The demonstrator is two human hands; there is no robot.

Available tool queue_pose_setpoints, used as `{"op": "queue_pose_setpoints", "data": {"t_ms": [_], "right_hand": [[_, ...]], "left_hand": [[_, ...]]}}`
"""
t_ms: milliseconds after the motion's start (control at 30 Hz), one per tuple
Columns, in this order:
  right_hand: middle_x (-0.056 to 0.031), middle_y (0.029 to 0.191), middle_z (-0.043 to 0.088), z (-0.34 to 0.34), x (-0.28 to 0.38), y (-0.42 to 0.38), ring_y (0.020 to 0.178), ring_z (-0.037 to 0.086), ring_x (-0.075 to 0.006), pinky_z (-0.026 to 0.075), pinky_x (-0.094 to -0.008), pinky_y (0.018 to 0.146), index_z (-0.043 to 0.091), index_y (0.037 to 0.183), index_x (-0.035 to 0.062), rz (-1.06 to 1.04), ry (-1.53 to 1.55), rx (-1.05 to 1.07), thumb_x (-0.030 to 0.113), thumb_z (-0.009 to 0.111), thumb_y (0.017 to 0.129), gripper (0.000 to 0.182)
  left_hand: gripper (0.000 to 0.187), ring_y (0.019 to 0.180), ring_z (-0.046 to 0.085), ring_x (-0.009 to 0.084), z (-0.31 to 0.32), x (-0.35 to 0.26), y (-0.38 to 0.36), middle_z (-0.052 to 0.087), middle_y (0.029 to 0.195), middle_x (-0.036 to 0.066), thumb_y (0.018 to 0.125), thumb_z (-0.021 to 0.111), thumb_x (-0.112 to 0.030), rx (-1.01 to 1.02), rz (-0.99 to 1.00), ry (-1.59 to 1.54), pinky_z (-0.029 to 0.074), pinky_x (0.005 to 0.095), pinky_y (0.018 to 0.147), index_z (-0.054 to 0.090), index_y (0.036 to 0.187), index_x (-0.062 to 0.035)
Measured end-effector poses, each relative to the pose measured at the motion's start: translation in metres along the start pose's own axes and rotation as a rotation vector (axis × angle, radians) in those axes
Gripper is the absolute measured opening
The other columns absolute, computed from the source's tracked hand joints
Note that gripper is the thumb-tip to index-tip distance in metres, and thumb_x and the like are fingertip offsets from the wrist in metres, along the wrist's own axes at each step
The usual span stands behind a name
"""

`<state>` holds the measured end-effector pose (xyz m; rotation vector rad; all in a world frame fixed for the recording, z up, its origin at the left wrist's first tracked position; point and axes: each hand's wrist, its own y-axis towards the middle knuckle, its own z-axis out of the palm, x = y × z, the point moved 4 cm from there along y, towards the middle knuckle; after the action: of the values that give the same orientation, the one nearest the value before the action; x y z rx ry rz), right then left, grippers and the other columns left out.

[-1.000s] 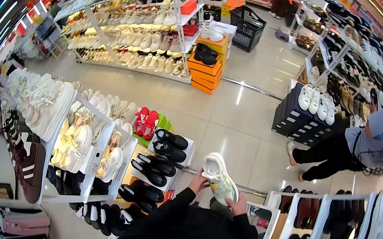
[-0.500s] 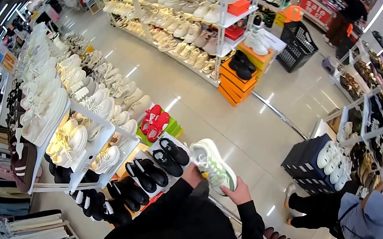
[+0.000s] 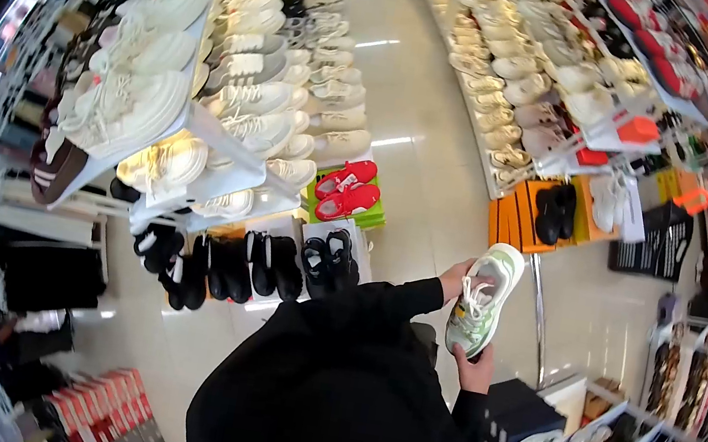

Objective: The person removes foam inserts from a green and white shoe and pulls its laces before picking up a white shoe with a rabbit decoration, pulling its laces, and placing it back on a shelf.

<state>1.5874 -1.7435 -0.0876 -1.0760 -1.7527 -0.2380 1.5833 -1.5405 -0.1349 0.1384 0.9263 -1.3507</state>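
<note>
sneaker (image 3: 482,301): chunky white-and-green mesh, laced, held aloft | left hand (image 3: 457,280): grip closed on its top end | right hand (image 3: 476,368): grip closed on its bottom end | floor (image 3: 408,174): glossy tile

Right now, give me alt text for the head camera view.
Both hands hold a white-and-green sneaker, left hand at its top, right hand beneath. Shelves of white sneakers and a red pair line the shop aisle.

One head-worn fisheye camera looks steeply down, close over the chest, across the shop floor (image 3: 433,187).
</note>
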Motion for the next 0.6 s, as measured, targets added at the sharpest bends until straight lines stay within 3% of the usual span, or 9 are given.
{"op": "queue_pose_setpoints", "data": {"t_ms": [67,200,300,367,400,500,533,600], "right_hand": [[-0.0127,0.087,0.066,-0.001,-0.003,0.035,0.08,0.064,-0.018,0.05,-0.032,0.072,0.052,0.111,-0.0047,-0.026,-0.066,0.098,0.028,0.079,0.075,0.055],[-0.0192,0.094,0.067,0.007,0.03,0.118,0.087,0.066,-0.0282,0.05,-0.036,0.076,0.053,0.11,-0.0044,-0.168,-0.079,0.4,0.037,0.078,0.074,0.06],[-0.0191,0.102,0.066,0.006,0.052,0.171,0.094,0.065,-0.0265,0.049,-0.0348,0.082,0.05,0.12,-0.0035,-0.286,-0.374,0.595,0.035,0.074,0.08,0.061],[-0.0205,0.103,0.066,0.002,0.056,0.21,0.096,0.065,-0.0299,0.049,-0.0362,0.083,0.05,0.121,-0.0026,-0.34,-0.452,0.717,0.038,0.073,0.08,0.062],[-0.0212,0.103,0.065,0.0,0.063,0.23,0.097,0.064,-0.0316,0.049,-0.0369,0.084,0.05,0.121,-0.0022,-0.371,-0.487,0.766,0.039,0.072,0.08,0.063],[-0.0214,0.107,0.064,-0.025,0.12,0.273,0.099,0.063,-0.0352,0.048,-0.0387,0.086,0.048,0.125,-0.0011,-0.561,-0.487,0.799,0.039,0.07,0.081,0.064],[-0.0215,0.108,0.063,-0.031,0.13,0.288,0.1,0.062,-0.0358,0.048,-0.039,0.086,0.048,0.126,-0.001,-0.622,-0.465,0.797,0.039,0.069,0.081,0.064],[-0.022,0.112,0.061,-0.043,0.146,0.32,0.105,0.06,-0.0348,0.047,-0.0375,0.088,0.045,0.13,0.0001,-0.584,-0.492,0.87,0.036,0.068,0.083,0.064]], "left_hand": [[0.056,0.106,0.062,0.0184,-0.004,-0.015,0.009,0.061,0.117,0.01,0.084,0.07,-0.012,-0.049,0.117,-0.043,0.053,0.0343,0.088,0.044,0.133,-0.0037],[0.055,0.101,0.061,0.0167,-0.045,-0.048,0.032,0.062,0.112,0.009,0.082,0.074,-0.017,-0.298,0.214,-0.08,0.052,0.0323,0.087,0.048,0.128,-0.0018],[0.052,0.099,0.062,0.0165,-0.063,-0.061,0.043,0.063,0.11,0.009,0.083,0.073,-0.022,-0.421,0.284,-0.148,0.052,0.0325,0.085,0.05,0.126,-0.0015],[0.05,0.096,0.063,0.0164,-0.086,-0.049,0.064,0.064,0.109,0.009,0.084,0.072,-0.026,-0.485,0.284,-0.222,0.052,0.0318,0.082,0.052,0.124,-0.0024],[0.044,0.093,0.065,0.0179,-0.063,-0.072,0.05,0.066,0.105,0.009,0.086,0.069,-0.028,-0.507,0.293,-0.342,0.052,0.0316,0.082,0.055,0.121,-0.0052],[0.037,0.09,0.067,0.0227,-0.071,-0.058,0.082,0.069,0.099,0.007,0.09,0.057,-0.037,-0.532,0.367,-0.688,0.054,0.0345,0.08,0.062,0.116,-0.0116],[0.04,0.098,0.063,0.0225,-0.068,-0.056,0.089,0.066,0.108,0.006,0.094,0.05,-0.043,-0.473,0.379,-0.766,0.05,0.0407,0.088,0.059,0.119,-0.0137],[0.041,0.107,0.06,0.0234,-0.034,-0.072,0.084,0.063,0.117,0.004,0.093,0.046,-0.045,-0.472,0.465,-0.88,0.047,0.0445,0.093,0.057,0.122,-0.0179]]}}
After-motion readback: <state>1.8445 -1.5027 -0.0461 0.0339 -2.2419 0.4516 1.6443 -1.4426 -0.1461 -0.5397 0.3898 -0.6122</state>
